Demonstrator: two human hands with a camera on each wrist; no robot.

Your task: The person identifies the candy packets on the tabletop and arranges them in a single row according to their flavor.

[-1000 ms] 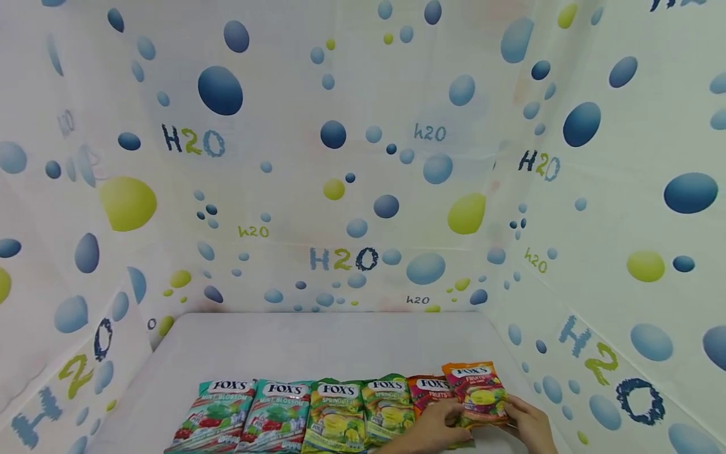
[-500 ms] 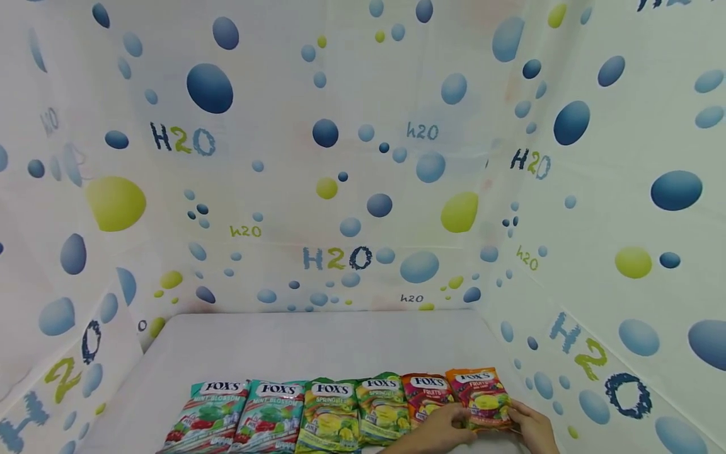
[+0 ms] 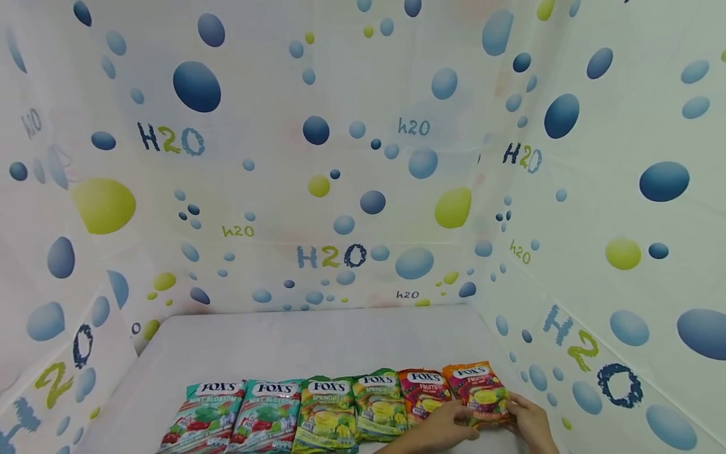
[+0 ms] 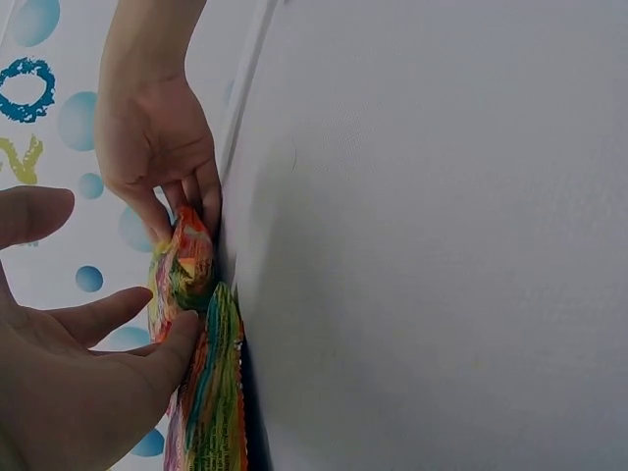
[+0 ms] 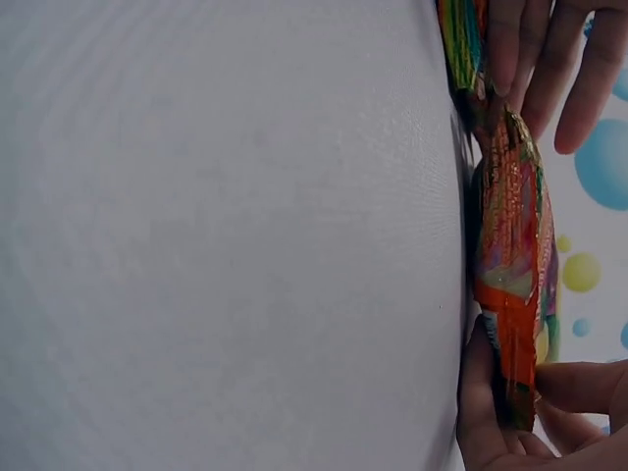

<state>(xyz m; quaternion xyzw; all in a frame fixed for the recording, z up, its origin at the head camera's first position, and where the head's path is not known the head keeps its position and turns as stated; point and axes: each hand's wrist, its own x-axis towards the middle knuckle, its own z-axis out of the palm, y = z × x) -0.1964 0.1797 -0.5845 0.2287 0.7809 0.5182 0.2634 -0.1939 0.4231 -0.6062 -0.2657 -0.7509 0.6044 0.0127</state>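
Note:
A red and orange FOX'S Fruits candy bag [image 3: 481, 394] lies at the right end of a row of bags in the head view. My right hand [image 3: 532, 421] pinches its right edge; in the right wrist view, thumb and fingers [image 5: 481, 402] straddle the orange bag [image 5: 510, 235]. At the bag's lower left is my left hand [image 3: 441, 427], partly covering a second red Fruits bag [image 3: 422, 388]. In the left wrist view, the left hand [image 4: 88, 378] has its thumb apart and its loosely extended fingers against the wrappers.
Further left in the row lie two green-yellow Springtea bags [image 3: 326, 416] and two teal Mint Blossom bags [image 3: 263, 413]. All rest on a white table [image 3: 317, 340]. Patterned H2O curtains [image 3: 255, 126] enclose the back and both sides.
The rightmost bag has been lowered into line beside the other red bag, which now shows more. Both hands stay near it. The head view has shifted slightly.

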